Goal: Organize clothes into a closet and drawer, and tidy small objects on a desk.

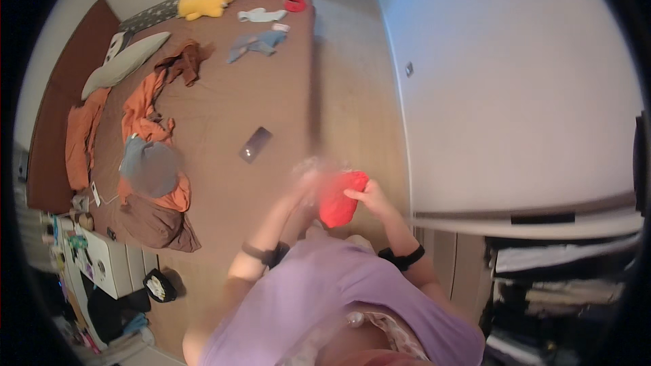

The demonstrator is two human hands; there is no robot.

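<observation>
A bunched bright red cloth is held up in front of my body, beside the bed's edge. My right hand grips its right side, the thumb pressed over the fabric. My left hand is smeared by motion at the cloth's left side, so its fingers cannot be made out. Something pale and see-through, perhaps thin plastic, blurs around that hand. What kind of garment or item the red cloth is does not show. On the bed, a dark phone lies nearest to my left hand.
The brown-sheeted bed fills the left, bearing orange and brown clothes, small blue clothing and a yellow plush toy. A white sliding door stands right, with clothes shelves below. A white drawer unit is lower left.
</observation>
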